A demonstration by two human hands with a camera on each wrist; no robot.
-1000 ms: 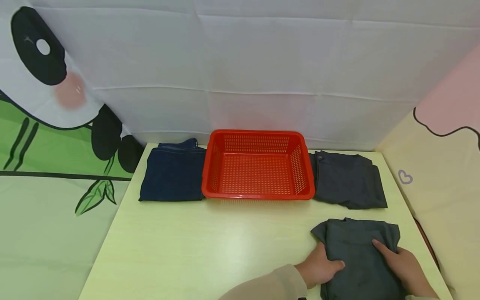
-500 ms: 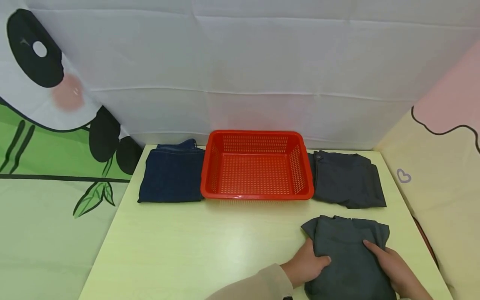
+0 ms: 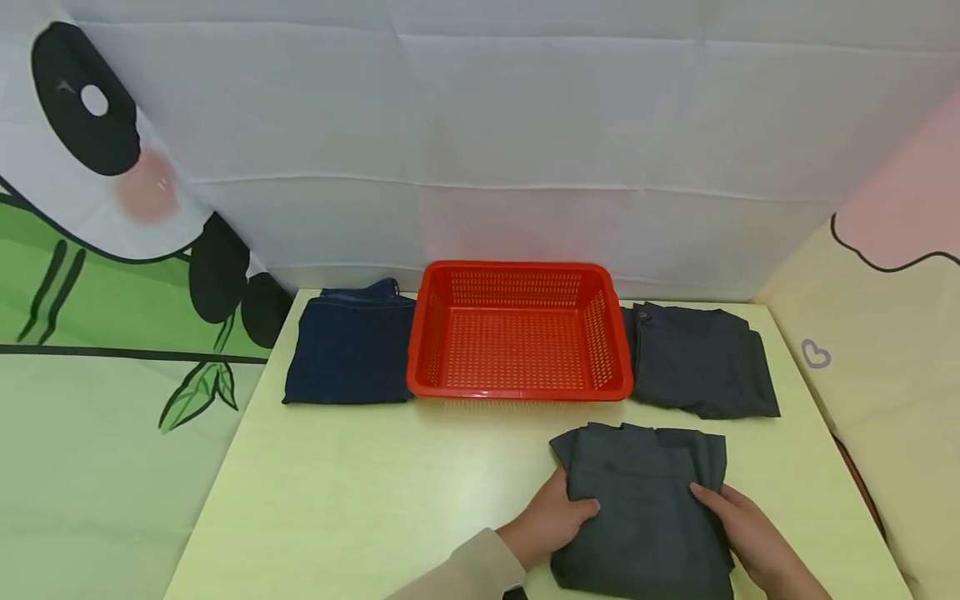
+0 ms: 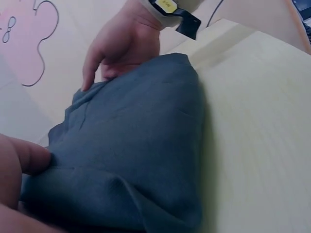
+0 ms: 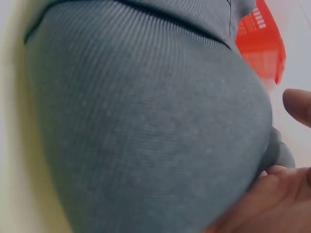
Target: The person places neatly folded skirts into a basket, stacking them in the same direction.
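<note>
A folded pair of dark grey-green pants (image 3: 647, 517) is over the front right of the table. My left hand (image 3: 550, 518) grips its left edge, thumb on top and the other fingers out of sight beneath. On the opposite edge, my right hand (image 3: 752, 533) holds the pants with its thumb on the upper face. The left wrist view shows the pants (image 4: 131, 126) as a thick folded bundle, with my right hand (image 4: 129, 41) at the far side. Close up in the right wrist view, the fabric (image 5: 146, 116) has a fine ribbed texture.
A red plastic basket (image 3: 521, 393) stands at the back middle of the pale table (image 3: 337, 500). Folded dark blue jeans (image 3: 351, 350) lie to its left. Folded dark grey pants (image 3: 701, 362) lie on its right, partly behind the rim. Printed cloth hangs behind and beside the table.
Both hands have carried the folded grey-green pants leftward across the front of the table, keeping their hold. The basket and the other folded clothes stay where they were.
</note>
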